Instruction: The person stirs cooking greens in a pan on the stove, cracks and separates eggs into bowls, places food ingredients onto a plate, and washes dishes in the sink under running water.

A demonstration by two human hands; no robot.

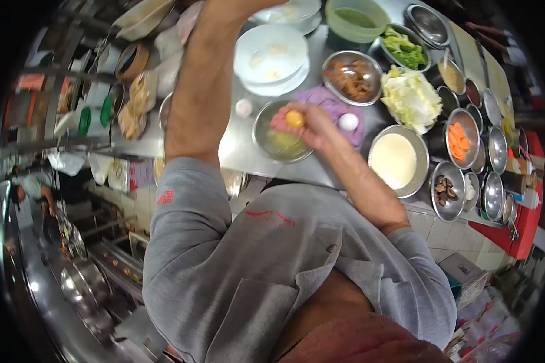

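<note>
My right hand is cupped, palm up, around an orange egg yolk. It is held above a steel bowl with clear, yellowish egg white in it. My left arm stretches to the top edge of the view, and its hand is out of the picture. Just left of the bowl lies a pale egg or eggshell. A white egg rests on a purple cloth to the right of my hand.
White plates are stacked behind the bowl. To the right stand a pot of cream-coloured liquid, cabbage leaves, a bowl of brown shredded food, orange slices and mushrooms. Another person is at the far left near pans.
</note>
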